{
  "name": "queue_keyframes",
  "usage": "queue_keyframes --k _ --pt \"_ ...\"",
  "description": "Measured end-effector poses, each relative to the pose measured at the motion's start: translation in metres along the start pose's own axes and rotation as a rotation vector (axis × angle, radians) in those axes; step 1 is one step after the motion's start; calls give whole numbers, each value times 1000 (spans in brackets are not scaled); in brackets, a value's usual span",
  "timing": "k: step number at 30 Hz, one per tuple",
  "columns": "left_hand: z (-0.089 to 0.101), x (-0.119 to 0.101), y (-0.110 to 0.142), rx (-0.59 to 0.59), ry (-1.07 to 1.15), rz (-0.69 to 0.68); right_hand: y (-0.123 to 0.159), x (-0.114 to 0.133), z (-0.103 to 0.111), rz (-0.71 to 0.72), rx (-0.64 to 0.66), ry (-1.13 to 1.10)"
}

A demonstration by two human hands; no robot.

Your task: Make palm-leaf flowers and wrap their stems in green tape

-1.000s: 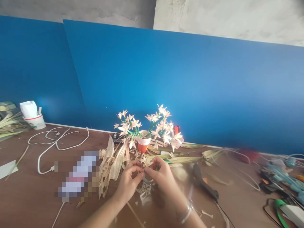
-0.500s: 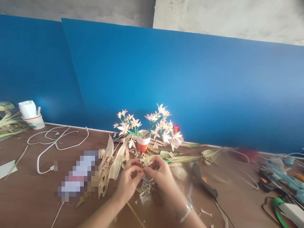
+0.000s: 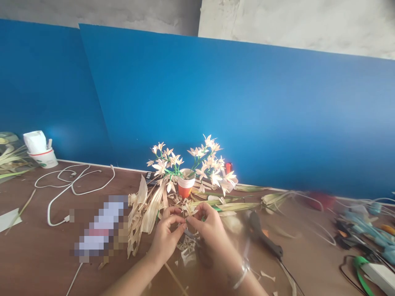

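Both hands meet over the table in front of a paper cup (image 3: 186, 187) that holds green-stemmed flowers (image 3: 212, 164) with pale, husk-like petals. My left hand (image 3: 169, 230) is closed in a pinch, thumb against fingertips. Opposite it, my right hand (image 3: 206, 226) pinches too, its fingertips almost touching the left ones. Between them shows a small pale husk flower (image 3: 189, 209), whose base is hidden by the fingers. Just below the fingertips lies a grey metal tool (image 3: 189, 234), perhaps scissors, partly covered, above a heap of husk scraps (image 3: 187, 246).
Dried husks (image 3: 151, 209) lie left of my hands, beside a blurred-out phone-like object (image 3: 100, 230). A white cable (image 3: 60, 187) loops farther left. On the right rests a black glue gun (image 3: 265, 238) with a cord. Tangled items (image 3: 367, 230) crowd the far right.
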State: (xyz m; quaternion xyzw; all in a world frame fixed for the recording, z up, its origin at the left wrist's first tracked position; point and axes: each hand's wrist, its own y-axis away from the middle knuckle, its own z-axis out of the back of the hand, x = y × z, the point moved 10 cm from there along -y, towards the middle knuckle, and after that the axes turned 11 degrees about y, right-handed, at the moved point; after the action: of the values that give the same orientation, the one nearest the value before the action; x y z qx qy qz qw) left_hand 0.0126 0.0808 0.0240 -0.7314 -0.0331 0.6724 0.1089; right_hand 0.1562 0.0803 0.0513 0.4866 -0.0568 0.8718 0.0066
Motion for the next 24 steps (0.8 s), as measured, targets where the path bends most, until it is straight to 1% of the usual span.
queue_keyframes --k 19,24 --pt "0 2 -1 7 -59 -14 1 -1 -1 9 -13 32" --pt "0 3 -1 7 -41 0 1 1 1 38 -33 40"
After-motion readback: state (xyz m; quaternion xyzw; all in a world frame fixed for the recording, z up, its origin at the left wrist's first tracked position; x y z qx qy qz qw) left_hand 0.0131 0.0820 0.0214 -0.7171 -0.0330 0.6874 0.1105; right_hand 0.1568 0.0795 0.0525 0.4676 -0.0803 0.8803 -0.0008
